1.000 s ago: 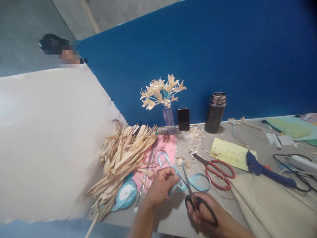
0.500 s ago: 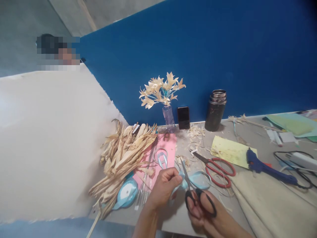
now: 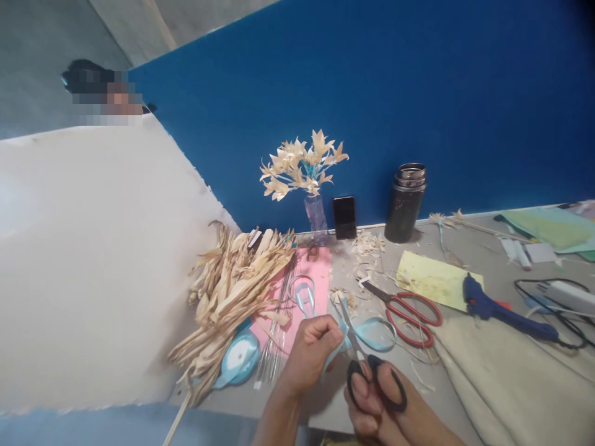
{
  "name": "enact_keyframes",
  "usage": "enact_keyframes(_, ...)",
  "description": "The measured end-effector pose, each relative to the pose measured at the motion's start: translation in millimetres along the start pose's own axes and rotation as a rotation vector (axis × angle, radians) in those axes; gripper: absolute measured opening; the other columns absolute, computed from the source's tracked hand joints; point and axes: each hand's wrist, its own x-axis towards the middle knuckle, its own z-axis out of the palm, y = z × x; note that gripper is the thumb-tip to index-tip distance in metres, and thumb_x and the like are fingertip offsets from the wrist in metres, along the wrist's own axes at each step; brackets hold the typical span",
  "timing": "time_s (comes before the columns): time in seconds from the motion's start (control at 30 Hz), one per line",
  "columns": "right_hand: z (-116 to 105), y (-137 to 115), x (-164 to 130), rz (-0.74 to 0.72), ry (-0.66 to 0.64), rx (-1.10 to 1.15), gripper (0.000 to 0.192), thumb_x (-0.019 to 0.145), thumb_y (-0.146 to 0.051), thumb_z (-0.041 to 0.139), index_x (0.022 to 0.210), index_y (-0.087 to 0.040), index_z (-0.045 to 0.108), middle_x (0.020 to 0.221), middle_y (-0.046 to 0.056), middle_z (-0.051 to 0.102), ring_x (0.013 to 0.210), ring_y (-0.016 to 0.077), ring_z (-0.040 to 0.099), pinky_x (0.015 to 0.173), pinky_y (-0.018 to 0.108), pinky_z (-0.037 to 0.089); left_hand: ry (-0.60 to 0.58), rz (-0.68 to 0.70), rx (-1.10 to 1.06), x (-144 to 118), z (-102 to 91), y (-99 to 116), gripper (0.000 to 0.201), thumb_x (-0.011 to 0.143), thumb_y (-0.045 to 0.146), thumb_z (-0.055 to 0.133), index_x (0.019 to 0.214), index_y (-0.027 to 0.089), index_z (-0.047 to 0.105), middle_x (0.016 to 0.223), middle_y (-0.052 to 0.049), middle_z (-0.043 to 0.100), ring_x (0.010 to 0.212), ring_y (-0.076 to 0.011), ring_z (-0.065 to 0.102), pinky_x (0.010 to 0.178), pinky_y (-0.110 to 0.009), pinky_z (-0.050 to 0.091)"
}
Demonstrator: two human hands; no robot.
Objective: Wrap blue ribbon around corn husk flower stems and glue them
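Observation:
My left hand (image 3: 312, 348) is closed in a pinch on a light blue ribbon (image 3: 375, 334), whose loop spreads over the table to the right. My right hand (image 3: 379, 399) has its thumb and fingers through the black handles of a pair of scissors (image 3: 352, 334). The blades are slightly apart and point up and away, at the ribbon beside my left fingertips. Just beyond lies a second pair of scissors with red handles (image 3: 413, 317). Left of my left hand rests a roll of blue ribbon (image 3: 239, 358), close to a heap of dried husks (image 3: 242, 291).
Husk flowers (image 3: 302, 162) stand in a clear vase (image 3: 317, 218) by a phone (image 3: 344, 218) and a dark flask (image 3: 405, 204). A blue glue gun (image 3: 506, 313) lies at right above a beige cloth (image 3: 520, 378). Thin wires cross pink paper (image 3: 320, 266). Behind the partition, a person is partly visible.
The view has shifted slightly. My hands stay nearly in place, with the scissors still at the ribbon and the blades a little apart.

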Motion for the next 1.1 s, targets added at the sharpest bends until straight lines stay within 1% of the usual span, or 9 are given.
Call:
enact_keyframes(0.13, 0, -4, -2, 0.045, -0.031, 0.043, 0.055, 0.058, -0.065, 0.083, 0.083, -0.019, 0.068, 0.075, -0.002, 0.059, 0.062, 0.0102, 0.041, 0.065, 0.025, 0.035, 0.004, -0.01, -0.04, 1, 3.3, 0, 0.047, 0.078, 0.055, 0.072, 0.06, 0.018, 0.049, 0.042, 0.01, 0.035, 0.035, -0.004, 0.029, 0.039, -0.019, 0.021)
enact_keyframes(0.27, -1, -6, -5, 0.052, -0.048, 0.025, 0.055, 0.055, -0.063, 0.086, 0.084, -0.02, 0.067, 0.079, 0.0, 0.06, 0.066, 0.0117, 0.045, 0.067, 0.026, 0.036, 0.026, 0.006, -0.096, 7, -0.9, 7, 0.047, 0.076, 0.056, 0.074, 0.061, 0.018, 0.049, 0.04, 0.011, 0.034, 0.033, -0.0034, 0.025, 0.038, -0.019, 0.021)
enact_keyframes(0.4, -2, 0, -4, 0.005, 0.01, 0.018, 0.051, 0.058, -0.061, 0.086, 0.08, -0.019, 0.067, 0.074, -0.002, 0.056, 0.061, 0.01, 0.04, 0.062, 0.025, 0.033, 0.021, 0.006, -0.116, 12, -2.0, 5, 0.048, 0.076, 0.057, 0.073, 0.061, 0.019, 0.048, 0.038, 0.012, 0.031, 0.031, -0.0036, 0.024, 0.036, -0.019, 0.018)
enact_keyframes(0.57, -6, 9, -1, -0.071, 0.014, -0.049, 0.045, 0.068, -0.059, 0.081, 0.068, -0.018, 0.062, 0.059, -0.006, 0.04, 0.053, 0.0092, 0.03, 0.053, 0.024, 0.028, 0.021, 0.007, -0.061, 6, 2.5, -6, 0.048, 0.078, 0.057, 0.071, 0.061, 0.019, 0.048, 0.041, 0.01, 0.035, 0.035, -0.0043, 0.027, 0.039, -0.02, 0.019)
enact_keyframes(0.63, -7, 8, 0, -0.066, 0.01, -0.043, 0.045, 0.069, -0.06, 0.079, 0.069, -0.018, 0.062, 0.06, -0.006, 0.041, 0.054, 0.0097, 0.031, 0.054, 0.023, 0.029, 0.044, 0.013, 0.003, 3, 3.4, -7, 0.048, 0.08, 0.057, 0.069, 0.061, 0.019, 0.048, 0.042, 0.009, 0.036, 0.036, -0.0044, 0.028, 0.04, -0.02, 0.02)
enact_keyframes(0.73, -8, 2, 0, 0.006, -0.042, 0.004, 0.053, 0.066, -0.069, 0.075, 0.076, -0.018, 0.065, 0.065, -0.003, 0.05, 0.057, 0.0107, 0.037, 0.059, 0.025, 0.033, 0.063, 0.022, 0.1, 1, 1.5, -5, 0.048, 0.081, 0.056, 0.068, 0.06, 0.018, 0.049, 0.045, 0.007, 0.04, 0.039, -0.0051, 0.032, 0.042, -0.02, 0.022)
enact_keyframes(0.87, -8, -2, -2, 0.027, -0.052, 0.073, 0.05, 0.064, -0.063, 0.082, 0.082, -0.019, 0.066, 0.075, -0.001, 0.058, 0.062, 0.011, 0.042, 0.065, 0.026, 0.036, 0.065, 0.034, 0.038, 8, -4.2, 3, 0.048, 0.078, 0.058, 0.069, 0.06, 0.018, 0.049, 0.043, 0.009, 0.037, 0.037, -0.005, 0.03, 0.041, -0.02, 0.021)
enact_keyframes(0.97, -10, 3, -3, -0.014, -0.037, 0.069, 0.047, 0.064, -0.059, 0.084, 0.081, -0.019, 0.067, 0.071, -0.002, 0.055, 0.06, 0.0101, 0.04, 0.062, 0.025, 0.035, 0.08, 0.019, -0.016, 11, -4.9, 5, 0.049, 0.076, 0.059, 0.071, 0.061, 0.019, 0.049, 0.042, 0.01, 0.036, 0.036, -0.0045, 0.027, 0.04, -0.02, 0.02)
enact_keyframes(1.1, -14, 12, -4, -0.041, -0.007, 0.001, 0.043, 0.073, -0.059, 0.077, 0.073, -0.018, 0.064, 0.061, -0.005, 0.045, 0.055, 0.0095, 0.035, 0.056, 0.024, 0.03, 0.067, -0.009, -0.066, 5, 0.3, -5, 0.048, 0.077, 0.057, 0.071, 0.062, 0.019, 0.048, 0.043, 0.01, 0.034, 0.035, -0.0042, 0.027, 0.039, -0.02, 0.02)
